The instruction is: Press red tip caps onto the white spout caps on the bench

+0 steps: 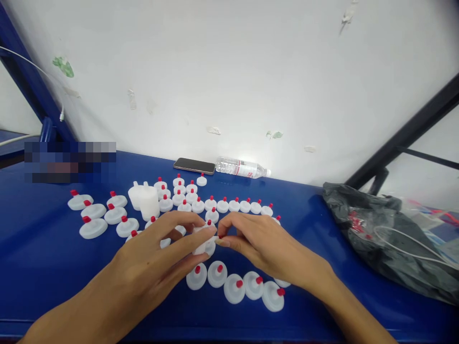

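My left hand (179,246) wraps its fingers round a small white plastic bottle (199,242), held tilted with its narrow nozzle toward the right. At the nozzle's tip, my right hand (254,239) pinches a small red cap (220,237) between thumb and forefinger. Whether the cap sits fully on the nozzle I cannot tell. Around both hands stand many round white lids with red tips, such as one lid (234,289) in the front row. Left of centre are two uncapped white bottles (149,203) with bare nozzles. My hands hide some of the pieces.
A phone (193,165) and a clear water bottle (238,167) lie along the wall at the back of the blue table (308,220). A black plastic bag (387,253) at the right holds red caps (358,227), with a white cable across it. Blue posts flank the table.
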A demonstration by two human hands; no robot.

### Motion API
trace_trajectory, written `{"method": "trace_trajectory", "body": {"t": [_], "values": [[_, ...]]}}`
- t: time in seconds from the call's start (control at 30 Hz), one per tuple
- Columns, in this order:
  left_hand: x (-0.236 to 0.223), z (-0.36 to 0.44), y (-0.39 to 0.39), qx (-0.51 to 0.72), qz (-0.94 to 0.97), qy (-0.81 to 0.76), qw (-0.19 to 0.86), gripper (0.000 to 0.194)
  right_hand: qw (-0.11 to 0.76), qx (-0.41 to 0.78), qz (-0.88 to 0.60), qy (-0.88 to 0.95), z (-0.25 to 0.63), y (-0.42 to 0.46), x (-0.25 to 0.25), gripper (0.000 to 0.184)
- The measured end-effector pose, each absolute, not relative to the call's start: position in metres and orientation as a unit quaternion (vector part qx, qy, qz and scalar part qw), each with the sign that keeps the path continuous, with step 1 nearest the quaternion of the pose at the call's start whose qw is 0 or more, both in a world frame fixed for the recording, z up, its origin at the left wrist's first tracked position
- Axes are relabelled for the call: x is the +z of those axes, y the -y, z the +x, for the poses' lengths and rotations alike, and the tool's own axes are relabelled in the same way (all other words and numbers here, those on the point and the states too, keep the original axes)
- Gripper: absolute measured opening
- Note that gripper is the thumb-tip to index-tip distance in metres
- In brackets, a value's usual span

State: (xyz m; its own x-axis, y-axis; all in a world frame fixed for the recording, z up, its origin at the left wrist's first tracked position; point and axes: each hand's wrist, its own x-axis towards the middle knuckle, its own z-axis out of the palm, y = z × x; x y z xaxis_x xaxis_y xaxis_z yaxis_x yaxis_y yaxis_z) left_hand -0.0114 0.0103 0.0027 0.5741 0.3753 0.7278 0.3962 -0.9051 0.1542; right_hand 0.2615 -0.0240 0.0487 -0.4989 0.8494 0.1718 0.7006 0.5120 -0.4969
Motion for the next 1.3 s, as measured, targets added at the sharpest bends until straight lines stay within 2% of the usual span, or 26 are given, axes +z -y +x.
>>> {"method": "trace_trajectory", "body": {"t": [0.13,0.3,0.67,0.73,0.83,0.97,1.13,1.3], "values": [[0.003,-0.009,-0.012,-0.412,-0.889,0.202,0.014,0.034,0.184,0.208,-0.464,0.841,0.259,0.025,0.053,0.020],[0.004,-0.005,-0.009,-0.414,-0.887,0.198,0.050,0.034,0.169,0.233,-0.459,0.840,0.255,0.026,0.055,0.018],[0.003,-0.004,-0.008,-0.378,-0.904,0.200,0.003,0.042,0.160,0.204,-0.456,0.852,0.259,0.024,0.049,0.032],[0.004,-0.004,-0.007,-0.383,-0.901,0.204,0.015,0.041,0.194,0.194,-0.437,0.857,0.260,0.023,0.046,0.028],[0.007,-0.003,-0.008,-0.397,-0.893,0.209,0.023,0.036,0.295,0.178,-0.388,0.855,0.261,0.023,0.040,0.021],[0.009,0.000,-0.007,-0.423,-0.878,0.222,0.007,0.033,0.396,0.181,-0.373,0.819,0.258,0.024,0.037,0.025],[0.005,0.000,-0.004,-0.436,-0.859,0.267,0.004,0.044,0.443,0.215,-0.364,0.790,0.253,0.024,0.037,0.025],[0.000,0.001,-0.006,-0.437,-0.862,0.253,0.041,0.042,0.463,0.221,-0.356,0.781,0.252,0.023,0.038,0.025]]}}
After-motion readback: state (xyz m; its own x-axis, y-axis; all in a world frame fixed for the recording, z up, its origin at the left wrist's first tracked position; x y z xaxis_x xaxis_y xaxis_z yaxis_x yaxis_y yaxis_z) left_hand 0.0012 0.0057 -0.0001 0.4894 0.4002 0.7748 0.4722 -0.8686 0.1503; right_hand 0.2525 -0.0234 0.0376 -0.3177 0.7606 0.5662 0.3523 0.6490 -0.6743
